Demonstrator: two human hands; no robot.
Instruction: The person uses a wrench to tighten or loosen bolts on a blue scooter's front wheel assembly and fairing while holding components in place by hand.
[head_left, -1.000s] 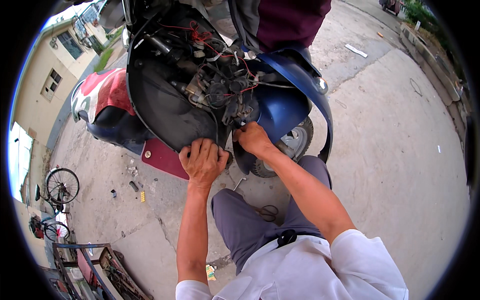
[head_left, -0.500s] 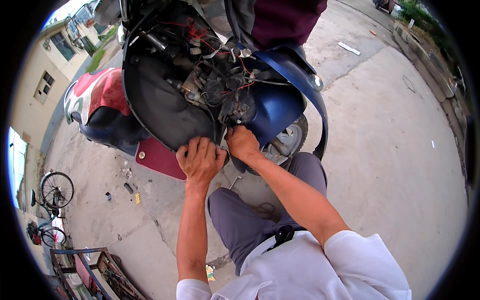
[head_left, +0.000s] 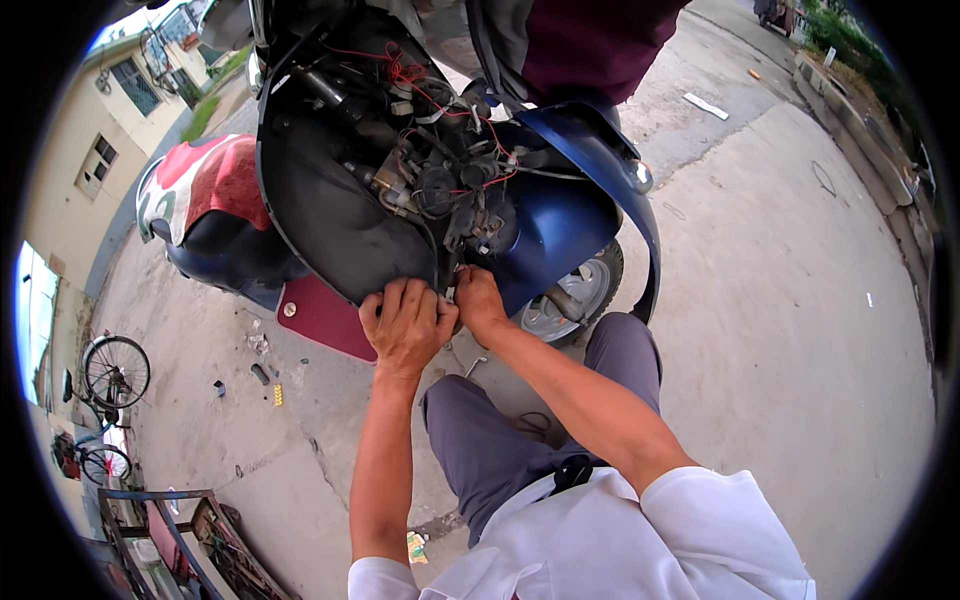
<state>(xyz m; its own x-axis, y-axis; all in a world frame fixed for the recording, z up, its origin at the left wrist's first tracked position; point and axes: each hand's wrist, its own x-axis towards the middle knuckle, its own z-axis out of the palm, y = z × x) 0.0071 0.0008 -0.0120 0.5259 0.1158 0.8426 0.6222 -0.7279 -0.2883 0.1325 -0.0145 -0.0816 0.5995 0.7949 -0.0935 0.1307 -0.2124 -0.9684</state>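
My left hand (head_left: 410,325) has its fingers curled over the lower edge of a black plastic inner panel (head_left: 340,210) on a scooter. Just to its right, my right hand (head_left: 478,298) is pinched at the gap between that panel and the blue fairing (head_left: 550,225); whatever its fingertips hold is hidden. Above both hands lie exposed red wires (head_left: 405,73), connectors and a metal component (head_left: 390,183). A front wheel (head_left: 595,290) shows behind the blue fairing, and a maroon footboard (head_left: 325,322) sticks out left of my left hand.
A cloth-covered seat (head_left: 215,185) is at left. A bicycle (head_left: 115,370) stands by the building, with a rusty metal frame (head_left: 160,495) below it. A wrench (head_left: 475,368) and small litter lie on the concrete (head_left: 790,350). A curb (head_left: 850,140) runs along the right.
My right hand has moved down and slightly left, closer to my left hand, which stays on the panel's edge. The view has shifted slightly.
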